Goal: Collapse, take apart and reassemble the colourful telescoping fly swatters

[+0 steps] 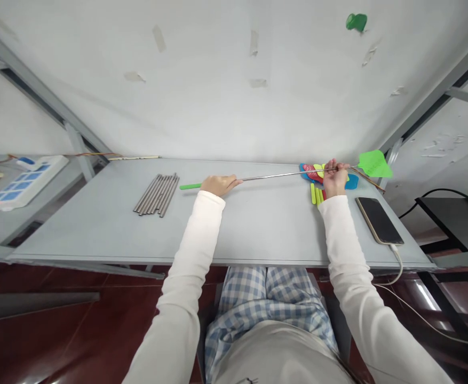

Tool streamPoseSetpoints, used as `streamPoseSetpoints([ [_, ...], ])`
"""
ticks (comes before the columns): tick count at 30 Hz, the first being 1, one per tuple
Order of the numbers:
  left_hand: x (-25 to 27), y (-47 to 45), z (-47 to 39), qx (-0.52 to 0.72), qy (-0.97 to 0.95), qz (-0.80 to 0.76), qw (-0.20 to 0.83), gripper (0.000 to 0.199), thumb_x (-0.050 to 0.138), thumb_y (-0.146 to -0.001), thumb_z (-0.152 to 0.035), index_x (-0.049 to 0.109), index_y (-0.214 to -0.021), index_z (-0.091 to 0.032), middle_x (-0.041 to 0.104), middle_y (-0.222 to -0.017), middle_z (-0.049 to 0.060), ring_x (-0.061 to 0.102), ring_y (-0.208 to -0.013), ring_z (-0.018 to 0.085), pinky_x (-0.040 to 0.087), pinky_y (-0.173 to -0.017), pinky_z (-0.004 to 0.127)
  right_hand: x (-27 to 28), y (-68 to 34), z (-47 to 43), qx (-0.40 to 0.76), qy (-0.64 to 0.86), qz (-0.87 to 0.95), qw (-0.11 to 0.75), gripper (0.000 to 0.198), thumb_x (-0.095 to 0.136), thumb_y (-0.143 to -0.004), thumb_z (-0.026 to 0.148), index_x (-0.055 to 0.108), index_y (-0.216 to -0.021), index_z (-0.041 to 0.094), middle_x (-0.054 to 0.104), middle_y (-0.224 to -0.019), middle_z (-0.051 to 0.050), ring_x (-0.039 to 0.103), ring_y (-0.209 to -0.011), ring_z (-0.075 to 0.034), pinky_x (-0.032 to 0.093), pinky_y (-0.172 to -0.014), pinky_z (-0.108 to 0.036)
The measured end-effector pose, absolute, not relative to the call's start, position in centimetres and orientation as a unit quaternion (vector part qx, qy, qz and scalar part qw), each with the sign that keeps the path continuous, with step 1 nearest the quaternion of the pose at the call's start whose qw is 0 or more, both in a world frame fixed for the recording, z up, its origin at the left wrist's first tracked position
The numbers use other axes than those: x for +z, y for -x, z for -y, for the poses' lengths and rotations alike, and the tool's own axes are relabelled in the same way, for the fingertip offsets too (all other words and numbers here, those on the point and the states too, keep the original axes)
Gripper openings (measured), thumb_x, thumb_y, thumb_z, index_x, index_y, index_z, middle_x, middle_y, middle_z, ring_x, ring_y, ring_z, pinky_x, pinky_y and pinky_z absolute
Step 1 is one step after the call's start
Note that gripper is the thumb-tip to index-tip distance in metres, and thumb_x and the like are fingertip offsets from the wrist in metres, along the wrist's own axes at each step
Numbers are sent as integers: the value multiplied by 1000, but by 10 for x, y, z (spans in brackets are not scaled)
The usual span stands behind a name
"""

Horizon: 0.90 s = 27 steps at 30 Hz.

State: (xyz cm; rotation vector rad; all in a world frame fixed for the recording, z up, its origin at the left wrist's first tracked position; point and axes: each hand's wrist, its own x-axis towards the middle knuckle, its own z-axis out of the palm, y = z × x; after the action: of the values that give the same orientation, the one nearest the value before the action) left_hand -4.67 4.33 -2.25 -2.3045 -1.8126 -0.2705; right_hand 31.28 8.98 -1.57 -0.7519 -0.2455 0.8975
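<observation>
A green fly swatter [374,164] with a long, thin metal rod is stretched sideways above the table. My left hand [219,185] is closed around the rod close to its green handle, whose end sticks out to the left. Closer to the green head, my right hand [335,176] grips the rod with bent fingers. Behind and below that hand lie red, yellow and blue swatter heads [310,172], partly hidden by it. Several yellow handles [316,194] lie beside the right wrist. Left of my left hand rests a bunch of metal rods [157,194].
A phone [380,220] with a white charging cable lies at the right of the grey table [258,234]. On a neighbouring surface at the left is a white and blue item [26,182]. A white wall [217,106] stands behind the table.
</observation>
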Motion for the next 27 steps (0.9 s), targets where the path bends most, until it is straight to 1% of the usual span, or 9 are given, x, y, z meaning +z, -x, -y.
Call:
streamPoseSetpoints([
  [3,-21,48,-43,-110,775,617,78,49,36,-95,-58,68,-82,-23,71,-79,11,65,-73,22,29,-60,29,-5,-318,-86,414,347,141,830,47,23,-104,41,38,-64,22,61,-67,5,63,-62,-6,57,-77,-25],
  [7,-18,46,-41,-124,780,610,70,45,37,-95,-56,67,-84,-24,72,-78,9,65,-74,21,29,-61,28,2,-341,-72,456,324,198,805,40,31,-101,43,55,-76,22,70,-94,-1,69,-84,-10,59,-81,-32],
  [10,-16,48,-37,-141,780,606,62,42,41,-94,-56,68,-84,-24,71,-77,7,64,-74,20,29,-61,28,3,-369,-59,482,274,124,823,37,36,-97,46,59,-79,23,70,-101,-5,70,-87,-12,61,-80,-32],
  [12,-16,52,-34,-150,784,602,39,41,43,-92,-56,67,-83,-25,70,-76,5,64,-73,19,31,-61,27,4,-384,-55,472,235,86,845,31,41,-95,42,61,-79,23,71,-97,-5,71,-88,-12,60,-80,-26],
  [15,-18,64,-28,-139,788,600,-17,37,47,-89,-57,65,-83,-25,70,-77,2,63,-73,18,33,-62,26,8,-397,-52,455,212,97,859,25,45,-94,27,61,-76,24,73,-94,-4,71,-86,-11,58,-82,-22],
  [17,-22,79,-22,-127,791,596,-52,34,49,-87,-55,63,-81,-25,69,-76,2,61,-72,18,35,-62,26,11,-400,-52,440,218,108,865,28,44,-94,22,61,-73,24,74,-93,-4,71,-84,-11,58,-82,-22],
  [21,-28,109,-7,-125,784,602,-93,32,43,-89,-50,57,-76,-25,63,-67,0,59,-64,16,36,-60,25,15,-404,-59,432,255,127,856,29,45,-95,23,63,-72,22,74,-95,-6,71,-83,-11,57,-82,-24],
  [25,-29,117,-1,-142,767,622,-66,29,38,-91,-47,56,-82,-26,61,-65,1,60,-65,19,35,-60,26,19,-396,-73,425,335,150,827,28,43,-96,28,65,-79,23,72,-112,-3,70,-86,-10,54,-86,-32],
  [27,-28,105,-3,-141,769,620,-58,32,34,-93,-47,57,-85,-26,61,-64,1,60,-66,20,36,-60,26,23,-378,-79,434,363,164,808,26,41,-97,26,63,-83,25,69,-118,0,69,-90,-9,52,-89,-34],
])
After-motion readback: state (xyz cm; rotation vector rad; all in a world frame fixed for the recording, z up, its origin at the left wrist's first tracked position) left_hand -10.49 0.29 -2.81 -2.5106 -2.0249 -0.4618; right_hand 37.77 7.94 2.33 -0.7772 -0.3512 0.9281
